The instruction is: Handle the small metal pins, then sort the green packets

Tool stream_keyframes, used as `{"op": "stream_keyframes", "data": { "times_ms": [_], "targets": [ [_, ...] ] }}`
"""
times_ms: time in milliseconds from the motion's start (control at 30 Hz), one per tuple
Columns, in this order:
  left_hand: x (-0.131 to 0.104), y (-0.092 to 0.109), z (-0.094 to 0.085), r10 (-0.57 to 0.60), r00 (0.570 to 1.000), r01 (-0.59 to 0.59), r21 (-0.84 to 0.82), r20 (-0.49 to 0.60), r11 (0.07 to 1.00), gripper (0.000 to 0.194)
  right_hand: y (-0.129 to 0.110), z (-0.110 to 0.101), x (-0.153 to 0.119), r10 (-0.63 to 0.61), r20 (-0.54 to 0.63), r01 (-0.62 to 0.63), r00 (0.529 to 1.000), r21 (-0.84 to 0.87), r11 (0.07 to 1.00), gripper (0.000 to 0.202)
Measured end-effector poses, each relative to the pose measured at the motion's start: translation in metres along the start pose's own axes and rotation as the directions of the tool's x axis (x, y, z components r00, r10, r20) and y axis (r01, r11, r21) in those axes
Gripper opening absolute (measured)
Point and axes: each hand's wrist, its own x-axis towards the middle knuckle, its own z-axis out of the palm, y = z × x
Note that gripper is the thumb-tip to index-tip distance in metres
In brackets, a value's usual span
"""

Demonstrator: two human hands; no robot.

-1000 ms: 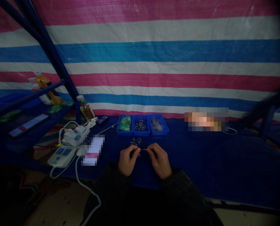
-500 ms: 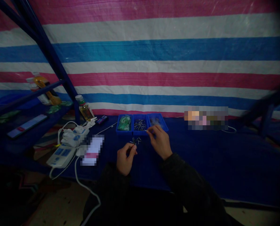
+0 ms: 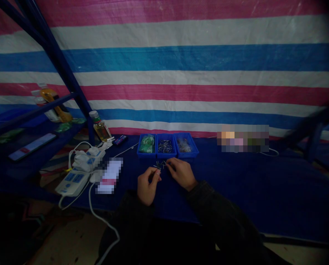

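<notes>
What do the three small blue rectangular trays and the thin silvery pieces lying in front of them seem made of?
Small blue rectangular trays: probably plastic, faintly shiny, judging by even colour and smooth rims. Thin silvery pieces: likely shiny metal, from their bright glints, though too small to be sure.

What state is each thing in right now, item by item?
Loose pieces: scattered on the table
Left hand: pinched, contents unclear
Right hand: at the loose pieces, grip unclear
Left bin: open, holding green bagging
Middle bin: open, holding metal pieces
Right bin: open, holding clear bagging
Power strip: plugs inserted
Table phone: lit
Shelf phone: lit
Table bottle: capped
</notes>
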Motion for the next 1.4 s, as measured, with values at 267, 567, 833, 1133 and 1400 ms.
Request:
{"op": "stream_keyframes", "data": {
  "times_ms": [267,567,833,1133,1400],
  "targets": [
    [0.000,-0.002,0.001,0.003,1.000,-0.003,0.002,-0.002,1.000,0.023,0.000,0.007,0.002,0.027,0.105,-0.011,0.994,-0.144,0.990,0.007],
    [0.000,-0.001,0.000,0.003,1.000,-0.003,-0.013,0.003,1.000,0.023,0.002,0.007,0.001,0.042,0.096,-0.028,0.995,-0.140,0.990,0.010],
    [-0.001,-0.005,0.002,-0.041,0.999,0.040,-0.044,-0.030,0.998,0.017,-0.002,-0.003,-0.004,0.026,-0.029,-0.025,0.999,0.024,0.999,0.013],
    [0.000,-0.008,0.005,-0.029,0.996,0.027,0.035,0.081,0.999,0.018,-0.026,-0.017,-0.043,0.005,-0.101,0.010,0.995,0.146,0.989,0.016],
    [0.000,-0.004,0.007,0.020,0.968,-0.055,0.136,0.250,0.989,0.018,-0.026,-0.008,-0.058,-0.024,-0.143,0.055,0.989,0.216,0.975,0.014]
  ]
}}
